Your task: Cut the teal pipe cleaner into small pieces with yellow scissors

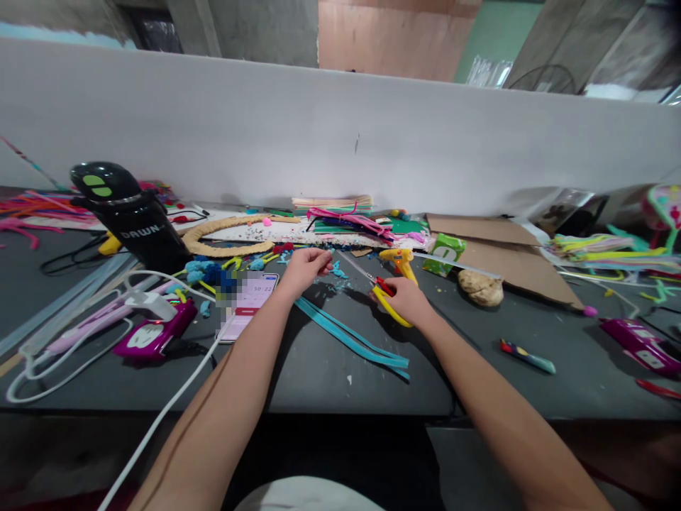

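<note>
At one o'clock, my right hand (408,297) clamps stiff-looking scissors (394,310) by the handles, the surest grip. At twelve, my left hand (306,271) pinches, contents unclear; nearer me, blue pipe cleaners (353,338) seem light, bendy, best held mid-length.

Scissors (391,304): yel./red handles, blades pt. up-L, ctr-R of frame
Blue strips (351,338): fuzzy, long, flat, slant down-R, lower ctr
Blue bits (337,270): sm., cut, scattered, frame ctr

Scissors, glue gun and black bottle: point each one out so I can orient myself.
Scissors (381,284): head view, red part of the handles.
Glue gun (397,255): head view, yellow body.
Black bottle (153,248): head view, side below the lettering.
</note>
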Demonstrator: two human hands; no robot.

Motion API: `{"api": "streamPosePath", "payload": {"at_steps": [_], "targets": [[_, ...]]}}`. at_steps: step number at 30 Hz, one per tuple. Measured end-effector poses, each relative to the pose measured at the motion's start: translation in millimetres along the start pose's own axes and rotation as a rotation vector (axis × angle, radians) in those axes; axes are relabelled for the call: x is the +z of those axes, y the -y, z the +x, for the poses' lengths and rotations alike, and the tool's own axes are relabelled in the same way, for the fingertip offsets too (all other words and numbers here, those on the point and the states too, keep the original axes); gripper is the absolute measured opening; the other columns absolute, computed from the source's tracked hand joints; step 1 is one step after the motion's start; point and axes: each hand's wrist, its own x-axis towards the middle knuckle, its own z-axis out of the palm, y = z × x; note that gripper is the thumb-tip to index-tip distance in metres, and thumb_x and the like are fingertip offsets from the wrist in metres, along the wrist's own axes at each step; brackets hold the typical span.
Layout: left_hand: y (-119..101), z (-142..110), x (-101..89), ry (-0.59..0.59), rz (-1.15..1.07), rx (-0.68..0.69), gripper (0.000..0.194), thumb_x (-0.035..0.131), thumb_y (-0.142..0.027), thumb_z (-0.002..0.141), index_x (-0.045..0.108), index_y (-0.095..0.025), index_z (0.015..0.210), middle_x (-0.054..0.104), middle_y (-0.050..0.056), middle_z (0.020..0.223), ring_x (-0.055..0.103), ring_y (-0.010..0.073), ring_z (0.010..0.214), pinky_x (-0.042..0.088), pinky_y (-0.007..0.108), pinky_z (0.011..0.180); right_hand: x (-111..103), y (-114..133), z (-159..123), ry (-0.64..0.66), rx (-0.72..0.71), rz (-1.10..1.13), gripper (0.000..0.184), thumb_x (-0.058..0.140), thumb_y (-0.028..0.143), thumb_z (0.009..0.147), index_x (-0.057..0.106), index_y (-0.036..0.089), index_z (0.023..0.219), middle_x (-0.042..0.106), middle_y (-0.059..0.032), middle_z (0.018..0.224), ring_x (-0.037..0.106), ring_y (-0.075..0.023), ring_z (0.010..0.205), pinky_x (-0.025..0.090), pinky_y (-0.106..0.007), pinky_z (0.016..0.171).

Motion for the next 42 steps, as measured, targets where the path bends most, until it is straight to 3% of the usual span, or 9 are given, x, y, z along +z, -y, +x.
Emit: {"api": "streamPosePath", "payload": {"at_steps": [14,28,42], "targets": [[2.2,2.6,1.8,0.035,0.02,0.039,0.041,0.074,-0.052,0.069,0.064,-0.013,0.078,0.066,0.003,0.068,0.057,0.0108,0.059,0.047,0.025,0.063,0.1,-0.2,0.0,0.028,-0.011,-0.02,0.042,0.059,0.06,0.074,0.062,0.019,0.066,0.06,-0.0011,0.062,0.049,-0.0135,0.059,0.029,-0.024,0.051],[-4.5,-2.2,3.2,0.079,0.141,0.099,0.033,0.069,-0.046,0.073,0.066,-0.014,0.079,0.065,0.003,0.067,0.055,0.0119,0.06,0.046,0.025,0.061,-1.5,1.2,-1.5,0.022,-0.014,-0.051,0.037,0.059,0.055,0.076,0.065,0.019,0.068,0.062,-0.0013,0.067,0.05,-0.0136,0.061,0.028,-0.025,0.052],[2.6,1.2,0.5,0.109,0.235,0.154,0.027,0.062,-0.041,0.079,0.066,-0.014,0.079,0.065,0.003,0.069,0.058,0.0124,0.062,0.046,0.024,0.061,-0.4,-1.0,0.9,0.046,-0.009,-0.045,0.038,0.058,0.055,0.077,0.066,0.019,0.068,0.063,-0.0022,0.066,0.052,-0.0139,0.061,0.028,-0.024,0.051]]}}
